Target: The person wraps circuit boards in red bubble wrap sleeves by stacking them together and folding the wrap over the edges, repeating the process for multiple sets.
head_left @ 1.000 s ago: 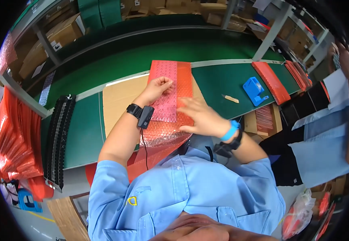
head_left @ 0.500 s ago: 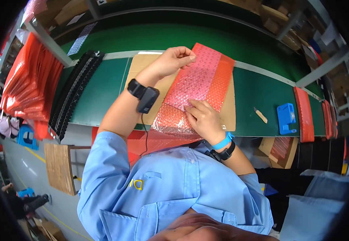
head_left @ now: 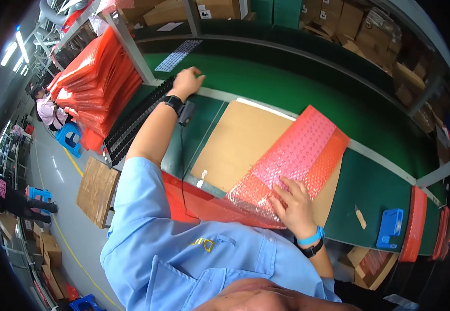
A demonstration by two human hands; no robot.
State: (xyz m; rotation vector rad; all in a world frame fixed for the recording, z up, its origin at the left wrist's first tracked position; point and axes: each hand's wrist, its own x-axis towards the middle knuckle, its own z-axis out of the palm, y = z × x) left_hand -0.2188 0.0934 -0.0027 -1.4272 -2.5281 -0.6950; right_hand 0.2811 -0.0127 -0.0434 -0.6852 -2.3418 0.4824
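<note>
Nearest the body, right hand (head_left: 293, 205) unclenched, fingers spread and laid on a red bubble-wrap piece (head_left: 328, 165) without grasping it. Within that piece's outline, a pink patterned sheet (head_left: 295, 150), along its left side; cannot tell whether on top or inside. Both slanting across the right part of a brown cardboard sheet (head_left: 240, 140), on the green desk (head_left: 352, 194). To the right on the desk: a pale-handled cutter (head_left: 360, 217), a blue plastic dispenser-like tool (head_left: 390, 229), then a long red wrapped bundle (head_left: 415, 224). Farther off, at far left, left hand (head_left: 187, 81) reaching near the upper end of long black toothed strips (head_left: 137, 122), fingers half bent; cannot tell any grip or contact. Left of the strips, a tall stack of red bubble-wrap pieces (head_left: 98, 85). Beyond the desk, a green belt (head_left: 266, 88), bearing a white printed sheet (head_left: 178, 55). Farthest, cardboard boxes (head_left: 409, 78).
</note>
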